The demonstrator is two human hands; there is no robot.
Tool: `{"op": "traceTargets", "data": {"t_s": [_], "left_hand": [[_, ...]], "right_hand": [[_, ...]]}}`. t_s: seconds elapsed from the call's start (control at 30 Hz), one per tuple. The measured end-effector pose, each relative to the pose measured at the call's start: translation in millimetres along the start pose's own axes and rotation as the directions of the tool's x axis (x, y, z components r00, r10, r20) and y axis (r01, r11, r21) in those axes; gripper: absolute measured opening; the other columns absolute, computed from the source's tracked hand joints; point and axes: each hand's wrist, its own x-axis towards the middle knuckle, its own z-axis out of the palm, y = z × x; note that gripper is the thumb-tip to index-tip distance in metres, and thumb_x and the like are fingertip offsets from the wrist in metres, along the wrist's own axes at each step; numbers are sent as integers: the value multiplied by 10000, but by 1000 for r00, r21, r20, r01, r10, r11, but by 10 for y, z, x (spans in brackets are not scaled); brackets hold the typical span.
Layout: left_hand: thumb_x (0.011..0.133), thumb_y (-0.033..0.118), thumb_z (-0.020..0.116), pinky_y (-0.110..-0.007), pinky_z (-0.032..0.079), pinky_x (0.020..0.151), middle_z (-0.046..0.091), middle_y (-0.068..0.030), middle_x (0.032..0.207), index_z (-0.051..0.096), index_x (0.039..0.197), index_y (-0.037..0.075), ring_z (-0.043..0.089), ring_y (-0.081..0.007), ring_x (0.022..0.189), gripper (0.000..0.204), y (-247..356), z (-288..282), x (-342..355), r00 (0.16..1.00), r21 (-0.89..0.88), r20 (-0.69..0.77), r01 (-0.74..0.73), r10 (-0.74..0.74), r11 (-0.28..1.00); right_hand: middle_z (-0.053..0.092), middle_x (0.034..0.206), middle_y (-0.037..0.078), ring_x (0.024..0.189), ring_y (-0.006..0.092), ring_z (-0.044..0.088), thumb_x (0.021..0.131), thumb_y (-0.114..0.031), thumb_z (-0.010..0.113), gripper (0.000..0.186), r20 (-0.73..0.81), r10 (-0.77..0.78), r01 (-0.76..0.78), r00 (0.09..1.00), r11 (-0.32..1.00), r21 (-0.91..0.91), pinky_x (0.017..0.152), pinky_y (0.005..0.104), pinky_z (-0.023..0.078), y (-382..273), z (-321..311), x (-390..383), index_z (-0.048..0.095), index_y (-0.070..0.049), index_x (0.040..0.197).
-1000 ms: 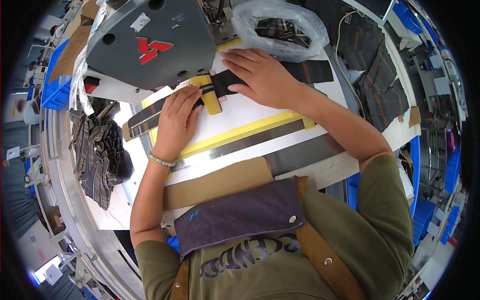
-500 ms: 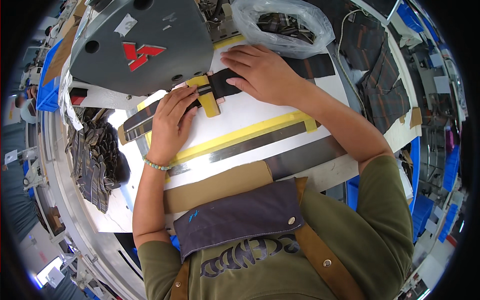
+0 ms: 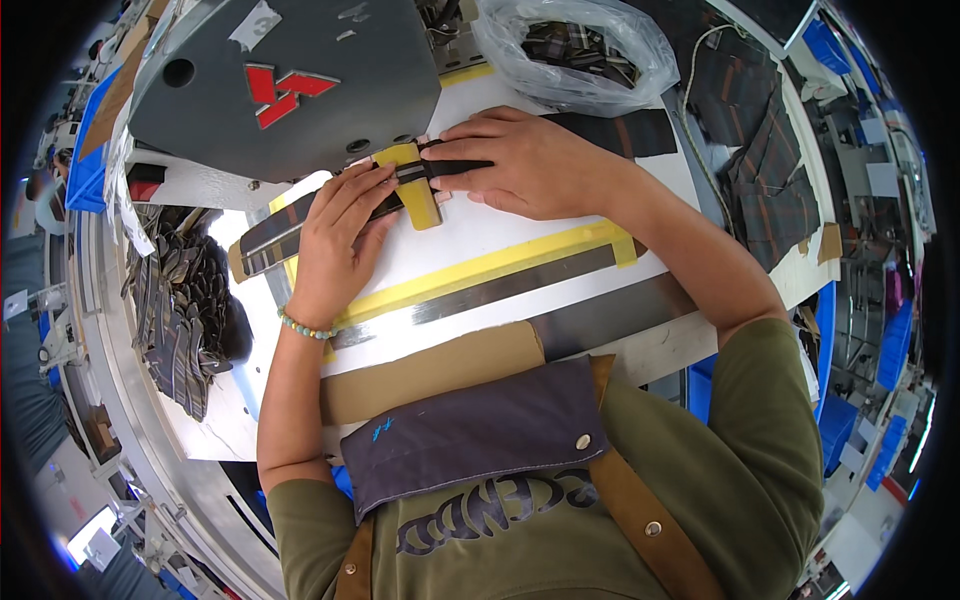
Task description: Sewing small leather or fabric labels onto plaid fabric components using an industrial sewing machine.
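White worktop [image 3: 500, 235] under a grey sewing machine head [image 3: 290, 90]: left hand [image 3: 335, 245] and right hand [image 3: 525, 160] lie flat, grip unclosed, pressing a dark striped fabric strip [image 3: 300, 225] across a yellow guide [image 3: 415, 185]. Feeding looks underway; keeping edges aligned matters.

Hidden: the middle of the dark strip [image 3: 300, 225], under my left hand [image 3: 335, 240]; its other end, under my right hand [image 3: 530, 165]. My fingertips nearest the machine [image 3: 290, 85] sit in its shadow, so I cannot tell where the strip passes beneath it. Bagged pieces [image 3: 575, 45]: blurred by plastic, count unclear. Fabric pile [image 3: 180, 310]: folds overlap, number untellable. Table [image 3: 480, 225] near edge: covered by my apron [image 3: 470, 435]. Room at the rim: bent, too small to read.
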Motion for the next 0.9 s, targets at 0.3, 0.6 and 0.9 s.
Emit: {"op": "traceTargets", "data": {"t_s": [0.3,0.6,0.9], "left_hand": [[852,29,841,-472,514,1165,678,-137,1442,757,1292,-7,575,-401,1427,449,5,-45,0,998,-2,69,1,-1,1000],[1034,158,745,-401,572,984,686,-87,1138,763,1171,4,650,-228,1089,207,91,107,85,848,-508,109,496,-519,704],[1030,157,731,-392,453,725,601,-97,768,636,867,-14,554,-239,755,254,84,364,279,922,-112,-152,342,-356,933]], "right_hand": [[644,1546,83,1456,276,553,1075,-329,658,357,-37,-35,41,999,985,167,1303,502,355,31,29,-46,772,-204,1389],[678,1498,83,1428,251,589,1089,-310,638,359,-95,-12,21,995,995,95,1299,505,370,1,144,-16,763,-102,1353],[660,1536,53,1439,234,583,1063,-282,669,376,-80,33,-29,996,998,50,1303,501,377,-70,135,20,744,-115,1392]]}}
